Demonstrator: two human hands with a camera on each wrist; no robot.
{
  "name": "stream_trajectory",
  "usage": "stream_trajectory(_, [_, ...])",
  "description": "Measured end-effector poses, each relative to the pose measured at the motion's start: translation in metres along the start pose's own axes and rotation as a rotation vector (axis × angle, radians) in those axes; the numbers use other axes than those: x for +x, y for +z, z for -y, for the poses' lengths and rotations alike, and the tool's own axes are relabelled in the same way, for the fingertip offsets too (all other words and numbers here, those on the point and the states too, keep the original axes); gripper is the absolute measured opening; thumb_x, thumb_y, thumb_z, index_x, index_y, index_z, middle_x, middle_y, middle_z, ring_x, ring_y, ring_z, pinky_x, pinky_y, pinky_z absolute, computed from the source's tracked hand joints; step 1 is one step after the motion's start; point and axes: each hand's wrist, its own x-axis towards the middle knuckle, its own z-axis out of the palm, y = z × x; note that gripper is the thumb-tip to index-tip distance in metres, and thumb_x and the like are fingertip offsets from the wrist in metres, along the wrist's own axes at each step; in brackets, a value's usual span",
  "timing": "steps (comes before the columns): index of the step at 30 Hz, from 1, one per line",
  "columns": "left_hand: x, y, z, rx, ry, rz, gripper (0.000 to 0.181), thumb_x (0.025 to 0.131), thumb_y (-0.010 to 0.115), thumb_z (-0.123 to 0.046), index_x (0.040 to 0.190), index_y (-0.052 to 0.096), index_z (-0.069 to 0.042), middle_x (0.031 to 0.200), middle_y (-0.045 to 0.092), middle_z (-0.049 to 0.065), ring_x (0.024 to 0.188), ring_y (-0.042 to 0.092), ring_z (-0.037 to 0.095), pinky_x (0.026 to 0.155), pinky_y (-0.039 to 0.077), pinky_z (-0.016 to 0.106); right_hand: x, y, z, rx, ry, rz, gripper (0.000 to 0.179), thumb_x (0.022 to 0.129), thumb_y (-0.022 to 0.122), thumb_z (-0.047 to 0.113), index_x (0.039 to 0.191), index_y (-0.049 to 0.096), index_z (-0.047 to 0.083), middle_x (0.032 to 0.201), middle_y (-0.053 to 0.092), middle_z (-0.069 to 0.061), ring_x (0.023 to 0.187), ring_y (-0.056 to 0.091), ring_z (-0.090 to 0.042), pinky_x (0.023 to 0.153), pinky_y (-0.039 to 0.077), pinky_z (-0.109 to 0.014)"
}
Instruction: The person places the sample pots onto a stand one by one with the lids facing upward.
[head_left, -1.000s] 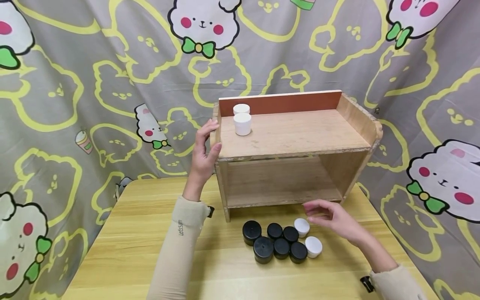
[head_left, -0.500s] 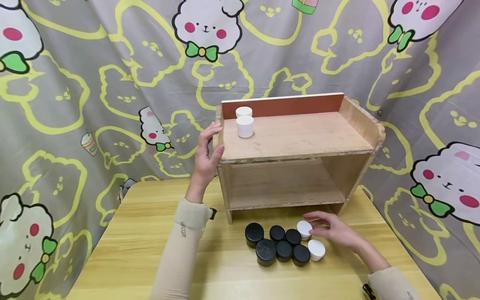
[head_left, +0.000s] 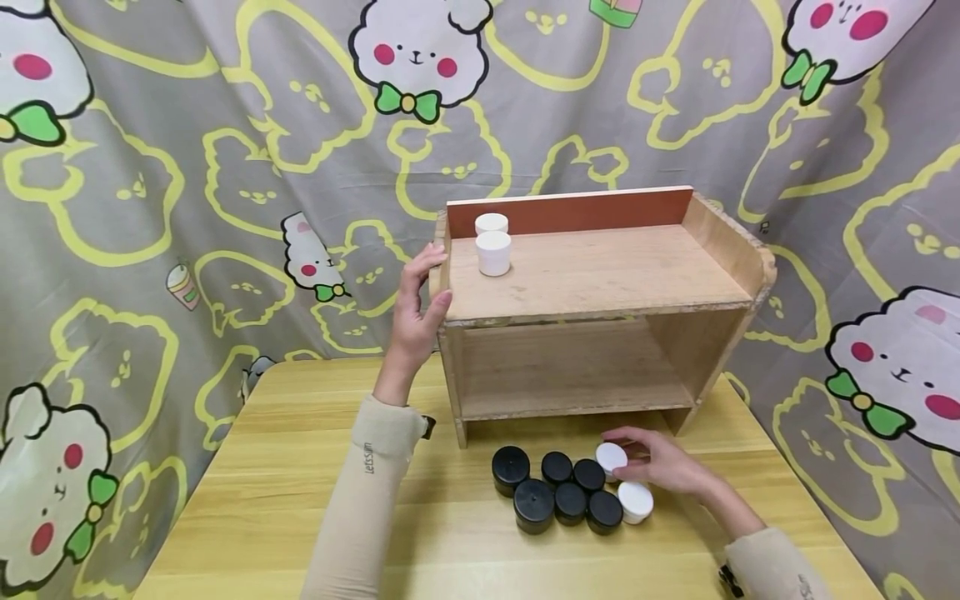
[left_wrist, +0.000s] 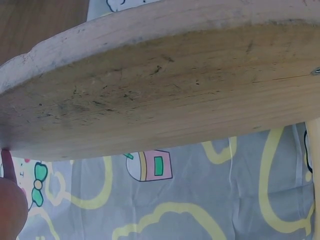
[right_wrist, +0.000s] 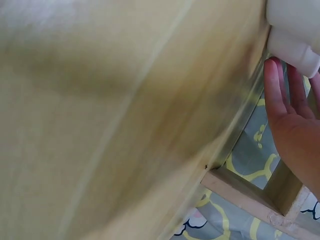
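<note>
One smooth, round white jar (head_left: 611, 456) in right grip (head_left: 663, 462) near wooden shelf (head_left: 600, 267)

The jars (head_left: 533, 504) look smooth plastic, the shelf (head_left: 607, 262) rough-edged wood, the curtain (head_left: 555, 108) matt cloth.

Two large black jars (head_left: 533, 504), four small black jars (head_left: 570, 502), four white jars (head_left: 611, 456), one shelf (head_left: 615, 267), one table (head_left: 292, 467)

wd tbl (head_left: 277, 492): shelf (head_left: 600, 271), blk jars (head_left: 534, 502), wht jars (head_left: 636, 502)
</note>
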Motion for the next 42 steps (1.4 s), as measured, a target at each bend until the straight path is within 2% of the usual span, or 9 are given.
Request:
stream_trajectory(5, [0.000,0.001,0.003,-0.021,0.009,-0.007,0.062,0.102,0.058,-0.049,0.137,0.052,0.002,0.149,0.050,0.022,0.154,0.035,0.031,0.125,0.032,0.046,0.001,0.003,-0.003,-0.026,-0.005,-0.004,0.061,0.092,0.079,0.014,0.142,0.053,-0.009,0.126,0.065,-0.024,0.110,0.067,-0.018,0.090,0.057,-0.019])
stream_trajectory(11, [0.001,0.001,0.004,-0.052,0.042,-0.007,0.052,0.099,0.062,-0.029,0.137,0.051,0.004,0.149,0.050,0.025,0.153,0.034,0.037,0.125,0.032,0.048,0.003,0.004,-0.004,-0.039,0.001,-0.016,0.059,0.093,0.078,0.016,0.141,0.054,-0.008,0.124,0.066,-0.021,0.108,0.067,-0.015,0.088,0.057,-0.020])
stream_trajectory(20, [0.002,0.002,0.001,-0.016,0.026,-0.001,0.063,0.103,0.058,-0.049,0.138,0.051,0.004,0.150,0.050,0.022,0.153,0.035,0.028,0.125,0.034,0.046,0.000,0.001,-0.006,-0.053,0.005,-0.059,0.057,0.093,0.078,0.017,0.140,0.057,-0.005,0.121,0.066,-0.019,0.104,0.068,-0.017,0.083,0.057,-0.022])
stream_trajectory(25, [0.002,0.002,0.002,-0.018,0.030,0.001,0.066,0.103,0.057,-0.051,0.137,0.050,0.005,0.149,0.050,0.023,0.153,0.035,0.029,0.125,0.034,0.046,-0.002,-0.003,-0.003,-0.044,-0.008,-0.077,0.054,0.095,0.075,0.016,0.141,0.056,-0.004,0.121,0.067,-0.019,0.102,0.069,-0.017,0.083,0.058,-0.023])
stream_trajectory(33, [0.002,0.001,0.001,-0.025,0.027,0.002,0.067,0.103,0.057,-0.052,0.137,0.050,0.005,0.149,0.050,0.023,0.154,0.035,0.029,0.125,0.033,0.046,-0.008,-0.012,0.009,-0.055,-0.016,-0.122,0.049,0.095,0.075,0.015,0.138,0.059,-0.002,0.116,0.068,-0.017,0.098,0.069,-0.008,0.083,0.059,-0.023])
stream_trajectory(42, [0.000,0.000,0.001,-0.024,0.020,0.003,0.067,0.103,0.057,-0.052,0.137,0.050,0.004,0.149,0.049,0.023,0.154,0.034,0.028,0.126,0.032,0.046,-0.012,-0.019,0.030,-0.022,-0.040,-0.110,0.051,0.095,0.075,0.014,0.140,0.057,-0.005,0.119,0.067,-0.021,0.102,0.071,-0.012,0.084,0.062,-0.027])
